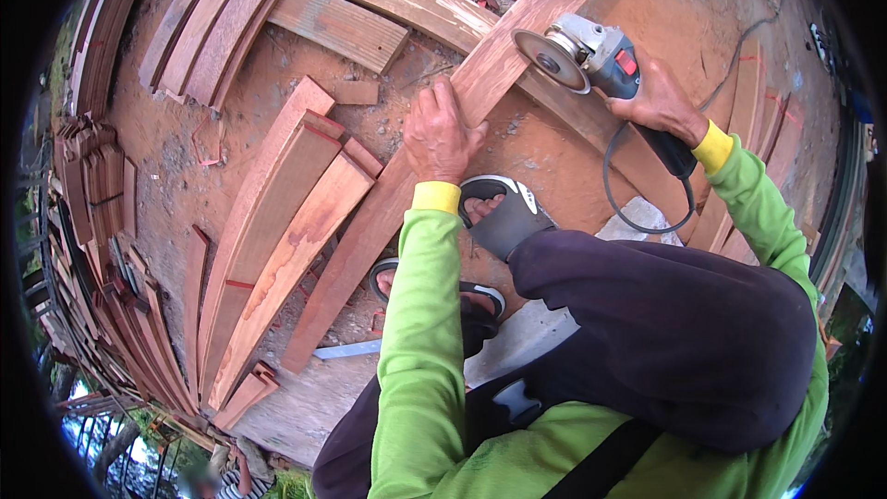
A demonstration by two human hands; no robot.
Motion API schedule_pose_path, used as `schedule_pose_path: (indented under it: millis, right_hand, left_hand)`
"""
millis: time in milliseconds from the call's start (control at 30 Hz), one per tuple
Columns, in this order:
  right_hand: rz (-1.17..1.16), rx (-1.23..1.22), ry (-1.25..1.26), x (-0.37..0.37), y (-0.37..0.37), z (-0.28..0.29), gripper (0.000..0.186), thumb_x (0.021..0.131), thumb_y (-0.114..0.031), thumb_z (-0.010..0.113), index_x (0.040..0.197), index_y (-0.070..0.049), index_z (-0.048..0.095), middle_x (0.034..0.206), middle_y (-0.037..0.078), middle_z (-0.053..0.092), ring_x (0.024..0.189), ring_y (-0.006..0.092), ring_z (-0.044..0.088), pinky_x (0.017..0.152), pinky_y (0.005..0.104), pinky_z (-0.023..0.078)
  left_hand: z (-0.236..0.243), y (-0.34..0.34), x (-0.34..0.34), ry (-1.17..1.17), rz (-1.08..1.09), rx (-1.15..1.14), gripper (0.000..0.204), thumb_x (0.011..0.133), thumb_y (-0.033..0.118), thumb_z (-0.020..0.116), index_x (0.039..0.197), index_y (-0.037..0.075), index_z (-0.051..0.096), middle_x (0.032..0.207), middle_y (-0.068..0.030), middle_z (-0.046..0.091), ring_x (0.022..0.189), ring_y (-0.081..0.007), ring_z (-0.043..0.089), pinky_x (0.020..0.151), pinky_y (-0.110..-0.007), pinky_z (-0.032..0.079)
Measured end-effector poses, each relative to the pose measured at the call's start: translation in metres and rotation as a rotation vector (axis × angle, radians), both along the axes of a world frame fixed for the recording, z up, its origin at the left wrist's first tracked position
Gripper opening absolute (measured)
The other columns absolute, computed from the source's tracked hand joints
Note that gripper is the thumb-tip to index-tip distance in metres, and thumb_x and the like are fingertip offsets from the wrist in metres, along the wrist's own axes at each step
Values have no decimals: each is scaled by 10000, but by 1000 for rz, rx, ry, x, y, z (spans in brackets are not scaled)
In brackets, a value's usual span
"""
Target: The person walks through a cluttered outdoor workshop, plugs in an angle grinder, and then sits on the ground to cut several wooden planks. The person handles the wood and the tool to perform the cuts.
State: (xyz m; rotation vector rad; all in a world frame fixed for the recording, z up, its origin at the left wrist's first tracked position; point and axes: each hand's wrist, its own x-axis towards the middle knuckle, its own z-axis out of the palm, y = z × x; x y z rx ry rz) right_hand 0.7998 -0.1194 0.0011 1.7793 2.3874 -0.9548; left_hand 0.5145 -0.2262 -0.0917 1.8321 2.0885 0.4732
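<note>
A long reddish-brown wooden plank (547,14) runs diagonally from the top right to the lower left. My left hand (442,132) grips it near its middle, fingers curled over the wood. My right hand (661,102) is wrapped round the body of an angle grinder (617,63), which has a red switch. Its round disc (547,61) stands tilted over the plank's right edge; whether it touches the wood I cannot tell. A grey power cord (617,187) loops down from the grinder's back end. Another board (568,103) lies crosswise beneath the plank.
Several cut boards (277,203) lie left of the plank, with more stacked boards (226,23) at the far left. A flat metal strip (348,349) is near my sandalled feet (504,212). Boards (744,129) lie at the right. Part of another person (245,479) shows lower left.
</note>
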Motion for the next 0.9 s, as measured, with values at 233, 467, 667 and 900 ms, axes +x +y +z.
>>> schedule_pose_path:
  millis: [233, 467, 667, 900]
  right_hand:
    - [6, 8, -32, 3, 0, -5, 656, 633, -272, 758, 1109, 116, 528, 868, 296, 645, 832, 418, 659, 770, 444, 517]
    - [7, 0, -59, 0, 2, -3, 671, 632, -287, 759, 1116, 118, 534, 879, 299, 649, 843, 422, 661, 776, 444, 516]
    - [0, -8, -41, -3, 2, 3, 672, 626, -280, 760, 1118, 118, 534, 878, 299, 649, 846, 426, 660, 777, 445, 516]
    - [0, -9, -46, -2, 2, 1, 666, 625, -280, 760, 1112, 116, 538, 885, 296, 651, 851, 422, 661, 778, 444, 516]
  left_hand:
    - [2, -1, -2, -9, 14, 2, 767, 542, 303, 861, 1192, 61, 534, 983, -139, 582, 896, -328, 615, 770, -420, 520]
    - [3, 0, -1, 5, 1, 9, 754, 533, 320, 891, 1131, 69, 506, 933, -120, 552, 873, -306, 598, 751, -407, 498]
    - [3, 1, 0, -1, 9, 0, 751, 533, 316, 892, 1128, 68, 506, 938, -121, 556, 874, -306, 599, 746, -411, 500]
    - [1, 0, -1, 12, 0, 26, 782, 525, 327, 895, 1152, 65, 507, 944, -119, 558, 876, -305, 600, 751, -411, 499]
